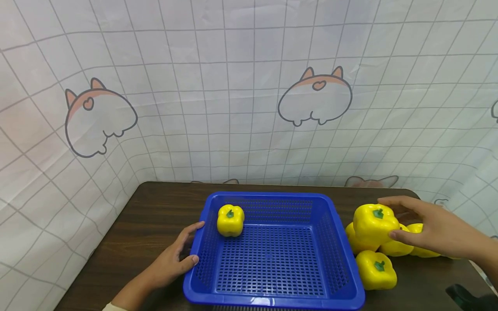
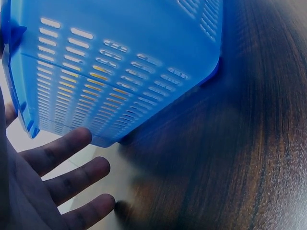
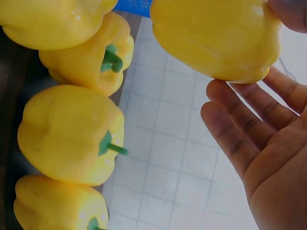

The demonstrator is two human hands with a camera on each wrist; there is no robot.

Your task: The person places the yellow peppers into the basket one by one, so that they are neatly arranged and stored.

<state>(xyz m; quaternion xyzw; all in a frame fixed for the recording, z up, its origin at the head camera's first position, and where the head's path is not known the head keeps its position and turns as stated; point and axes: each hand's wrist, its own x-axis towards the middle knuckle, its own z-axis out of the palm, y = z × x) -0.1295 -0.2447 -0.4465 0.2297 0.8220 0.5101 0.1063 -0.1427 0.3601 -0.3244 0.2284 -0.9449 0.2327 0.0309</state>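
Left hand, fingers loose, touches blue rectangular perforated-plastic basket; right hand pinches glossy yellow lobed pepper to basket's right, near other yellow peppers. Probably light, firm, slippery: grip opposite sides, sparing green stem.

Behind the dark brown wood-grain bench we see a white grey-gridded sheet printed with rounded white-and-orange cartoon animals, and at the lower right a black object, partly cut off.
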